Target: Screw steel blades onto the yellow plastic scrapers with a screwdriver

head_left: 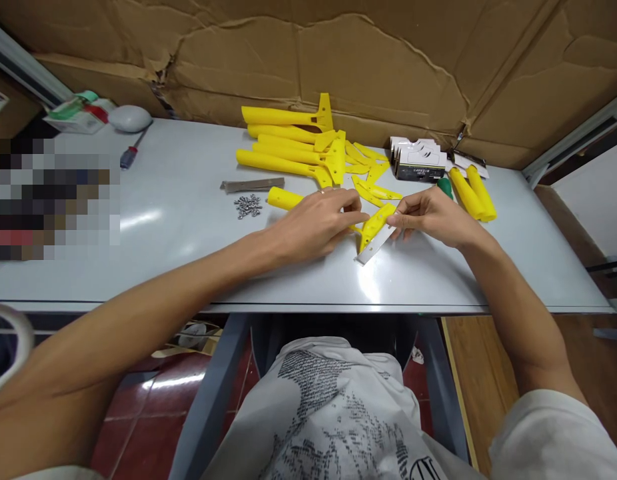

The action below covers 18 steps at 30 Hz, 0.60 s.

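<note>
A yellow plastic scraper (283, 198) lies low over the table, its handle passing under my left hand (316, 220). The fingers of that hand are curled round the neck, partly hiding it. At the scraper's head, my right hand (431, 217) pinches a flat metal blade (376, 247) with holes in it. The blade lies along the near edge of the yellow head and slants down to the left. Just behind my hands are loose yellow head plates (383, 193). Small screws (248, 206) form a pile left of the handle, with flat metal strips (252, 185) behind them.
Several yellow scraper handles (283, 163) are stacked toward the cardboard wall (298, 60). Small boxes (418, 160), a green-handled tool (445, 187) and two yellow handles (471, 193) lie at right. A screwdriver (130, 155) and a white rounded object (130, 118) sit far left.
</note>
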### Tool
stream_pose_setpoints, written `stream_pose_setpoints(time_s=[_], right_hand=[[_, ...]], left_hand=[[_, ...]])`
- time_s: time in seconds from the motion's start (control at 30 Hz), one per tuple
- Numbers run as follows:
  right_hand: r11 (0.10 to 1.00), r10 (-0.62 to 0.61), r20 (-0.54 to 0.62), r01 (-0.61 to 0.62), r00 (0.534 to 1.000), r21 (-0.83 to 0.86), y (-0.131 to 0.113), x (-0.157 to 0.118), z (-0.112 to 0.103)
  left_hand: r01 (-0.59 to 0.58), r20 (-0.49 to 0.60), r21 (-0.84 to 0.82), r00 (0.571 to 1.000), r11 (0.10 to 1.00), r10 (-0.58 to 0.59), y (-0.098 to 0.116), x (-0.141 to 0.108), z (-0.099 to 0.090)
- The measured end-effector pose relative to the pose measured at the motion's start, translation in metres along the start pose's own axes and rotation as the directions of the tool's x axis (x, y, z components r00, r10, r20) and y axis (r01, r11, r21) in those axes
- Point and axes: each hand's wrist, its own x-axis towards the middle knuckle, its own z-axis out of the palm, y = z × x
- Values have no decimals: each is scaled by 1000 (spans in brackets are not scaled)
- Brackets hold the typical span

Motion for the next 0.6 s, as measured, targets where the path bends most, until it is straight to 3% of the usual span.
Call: stream_pose_setpoints(time_s=[0.33,0.5,0.6], right_hand=[[998,66,39,-66,997,-8,4,2,-1],[999,47,-34,-47,998,-17,-1,1,-6],[996,64,-96,-70,993,-62,-11,-3,-6]], left_hand=[[3,53,86,999,996,-7,-4,-1,-1],[12,56,81,998,997,-16,-6,-1,1],[14,110,90,994,996,-24,-7,0,1]])
